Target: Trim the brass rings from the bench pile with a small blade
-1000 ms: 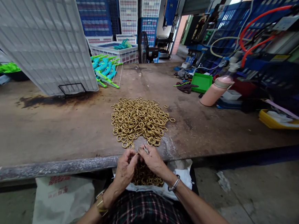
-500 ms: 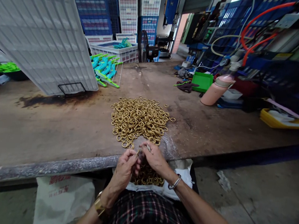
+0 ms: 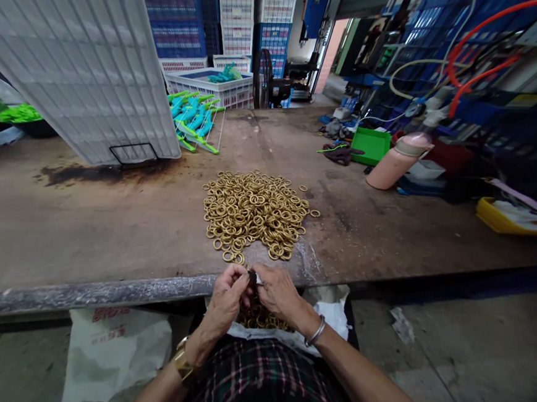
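Note:
My left hand is closed in a pinch near the table's front edge, with a gold-coloured ring mostly hidden at its fingertips. Close against it, my right hand is also closed, its fingers curled round a small pale object that I cannot make out. Just beyond both hands, a heap of gold-coloured rings lies on the brown table. Below them, more rings sit in an open white bag at my lap, partly covered by my hands.
A tall white ribbed panel stands at left, beside turquoise-and-green plastic pieces. At right are a green tray, a pink bottle and a yellow tray. Stacked crates and a black fan stand behind.
My hands have come closer together, and the right fingers have dipped toward the left fingertips. The ring's edge, plainer before, is now mostly hidden. The view has shifted slightly.

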`<state>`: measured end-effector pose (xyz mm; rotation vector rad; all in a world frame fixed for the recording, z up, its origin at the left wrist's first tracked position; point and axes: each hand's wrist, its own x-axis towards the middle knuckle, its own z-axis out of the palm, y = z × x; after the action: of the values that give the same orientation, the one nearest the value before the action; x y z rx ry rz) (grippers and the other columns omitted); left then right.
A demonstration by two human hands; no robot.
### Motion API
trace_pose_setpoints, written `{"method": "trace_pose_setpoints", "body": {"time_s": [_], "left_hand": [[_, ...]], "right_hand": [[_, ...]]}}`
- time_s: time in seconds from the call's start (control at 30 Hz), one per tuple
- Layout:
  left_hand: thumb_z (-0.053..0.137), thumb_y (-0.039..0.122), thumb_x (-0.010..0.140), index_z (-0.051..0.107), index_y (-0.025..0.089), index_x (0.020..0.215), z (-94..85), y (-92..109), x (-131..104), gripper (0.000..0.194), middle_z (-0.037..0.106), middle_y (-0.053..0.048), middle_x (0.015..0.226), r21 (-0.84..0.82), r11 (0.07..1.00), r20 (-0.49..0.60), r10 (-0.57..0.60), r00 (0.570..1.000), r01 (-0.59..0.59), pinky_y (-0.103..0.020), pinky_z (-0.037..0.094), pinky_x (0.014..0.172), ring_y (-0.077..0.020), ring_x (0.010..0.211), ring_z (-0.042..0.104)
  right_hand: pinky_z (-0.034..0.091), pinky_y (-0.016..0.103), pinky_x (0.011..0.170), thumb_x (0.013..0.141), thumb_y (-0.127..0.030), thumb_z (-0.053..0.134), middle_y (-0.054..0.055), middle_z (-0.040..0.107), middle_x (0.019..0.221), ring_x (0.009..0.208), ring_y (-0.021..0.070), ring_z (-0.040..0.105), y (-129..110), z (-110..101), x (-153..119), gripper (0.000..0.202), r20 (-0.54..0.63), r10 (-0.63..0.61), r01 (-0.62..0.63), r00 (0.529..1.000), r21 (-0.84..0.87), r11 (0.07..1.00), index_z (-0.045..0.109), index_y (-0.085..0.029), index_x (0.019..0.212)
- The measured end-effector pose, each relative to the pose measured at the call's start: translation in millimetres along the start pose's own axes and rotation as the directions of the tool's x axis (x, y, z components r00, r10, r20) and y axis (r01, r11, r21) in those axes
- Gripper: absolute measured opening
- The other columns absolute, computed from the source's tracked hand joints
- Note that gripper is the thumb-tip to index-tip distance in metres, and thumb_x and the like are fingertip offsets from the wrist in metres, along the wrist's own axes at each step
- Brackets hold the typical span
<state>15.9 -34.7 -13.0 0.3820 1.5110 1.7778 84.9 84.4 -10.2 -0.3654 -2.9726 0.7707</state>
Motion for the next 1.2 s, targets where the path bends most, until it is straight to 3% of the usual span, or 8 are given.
{"method": "trace_pose_setpoints", "body": {"time_s": [0.33, 0.53, 0.7, 0.83, 0.93, 1.0, 1.07, 1.2], "left_hand": [[0.059, 0.046, 0.072, 0.046, 0.018, 0.07, -0.2, 12.0, -8.2, 0.031, 0.049, 0.005, 0.056, 0.086, 0.996, -0.01, 0.022, 1.0, -0.021, -0.019, 0.039, 0.044, -0.0074, 0.046, 0.045], [0.054, 0.042, 0.078, 0.052, 0.015, 0.074, 6.8, 11.7, -28.1, 0.027, 0.056, 0.001, 0.063, -0.006, 0.998, 0.236, -0.061, 0.97, 0.064, -0.021, 0.041, 0.048, -0.008, 0.048, 0.051], [0.063, 0.039, 0.072, 0.054, 0.013, 0.073, -1.3, 11.1, -21.4, 0.027, 0.061, -0.003, 0.07, -0.224, 0.961, 0.093, -0.144, 0.985, 0.161, -0.019, 0.04, 0.044, -0.007, 0.047, 0.052], [0.069, 0.031, 0.066, 0.051, 0.014, 0.068, -8.4, 14.4, -17.2, 0.025, 0.061, -0.004, 0.074, -0.391, 0.908, -0.005, -0.169, 0.986, 0.154, -0.019, 0.042, 0.043, -0.0104, 0.057, 0.056], [0.067, 0.026, 0.067, 0.053, 0.016, 0.079, -10.2, 15.1, -17.3, 0.022, 0.061, -0.003, 0.072, -0.467, 0.87, 0.008, -0.177, 0.984, 0.161, -0.019, 0.042, 0.042, -0.0118, 0.057, 0.057], [0.066, 0.024, 0.068, 0.054, 0.016, 0.088, -11.3, 15.7, -16.7, 0.025, 0.061, -0.002, 0.07, -0.515, 0.838, 0.044, -0.187, 0.981, 0.182, -0.02, 0.042, 0.042, -0.0117, 0.056, 0.056], [0.066, 0.025, 0.067, 0.056, 0.014, 0.085, -12.8, 17.6, -14.7, 0.023, 0.06, -0.002, 0.07, -0.565, 0.799, 0.068, -0.204, 0.977, 0.206, -0.02, 0.042, 0.044, -0.0108, 0.057, 0.055], [0.069, 0.033, 0.065, 0.053, 0.013, 0.066, -13.6, 23.1, -6.8, 0.025, 0.058, -0.002, 0.07, -0.578, 0.795, -0.031, -0.242, 0.97, 0.181, -0.018, 0.04, 0.044, -0.009, 0.057, 0.053]], "right_hand": [[0.03, 0.025, 0.057, 0.077, -0.013, 0.04, 0.009, 0.066, 0.078, 0.069, 0.0176, 0.06, -10.3, -6.3, 8.1, 0.025, 0.115, 0.095, -0.073, 0.989, -0.183, 0.98, 0.052, -0.014, 0.098], [0.032, 0.024, 0.057, 0.078, -0.01, 0.04, 0.008, 0.066, 0.08, 0.071, 0.0179, 0.061, -7.1, -7.3, 32.5, 0.026, 0.025, 0.211, -0.201, 0.977, -0.215, 0.956, 0.051, -0.014, 0.102], [0.033, 0.022, 0.06, 0.087, -0.025, 0.04, 0.005, 0.066, 0.082, 0.074, 0.0162, 0.061, -7.4, 0.0, 54.5, 0.023, -0.158, 0.18, -0.194, 0.971, -0.084, 0.977, 0.046, -0.018, 0.108], [0.033, 0.022, 0.062, 0.085, -0.024, 0.041, 0.005, 0.066, 0.082, 0.077, 0.0168, 0.061, -14.7, 1.2, 67.6, 0.024, -0.116, 0.171, -0.188, 0.978, -0.147, 0.971, 0.048, -0.021, 0.108], [0.033, 0.023, 0.061, 0.083, -0.018, 0.041, 0.005, 0.066, 0.081, 0.075, 0.0166, 0.061, -15.1, 2.4, 72.9, 0.025, -0.102, 0.192, -0.207, 0.976, -0.168, 0.964, 0.05, -0.022, 0.105], [0.032, 0.022, 0.059, 0.081, -0.017, 0.042, 0.004, 0.065, 0.076, 0.07, 0.0162, 0.06, -11.4, 3.7, 74.6, 0.025, -0.124, 0.205, -0.22, 0.971, -0.124, 0.968, 0.052, -0.022, 0.103], [0.032, 0.022, 0.059, 0.08, -0.018, 0.043, 0.002, 0.063, 0.071, 0.065, 0.0147, 0.058, -6.1, 3.8, 74.9, 0.021, -0.164, 0.199, -0.202, 0.966, -0.002, 0.979, 0.055, -0.021, 0.098], [0.035, 0.02, 0.057, 0.08, -0.024, 0.041, -0.002, 0.055, 0.062, 0.058, 0.0116, 0.05, -0.1, -1.3, 70.0, 0.013, -0.25, 0.211, -0.089, 0.945, 0.424, 0.901, 0.053, -0.019, 0.078]]}}
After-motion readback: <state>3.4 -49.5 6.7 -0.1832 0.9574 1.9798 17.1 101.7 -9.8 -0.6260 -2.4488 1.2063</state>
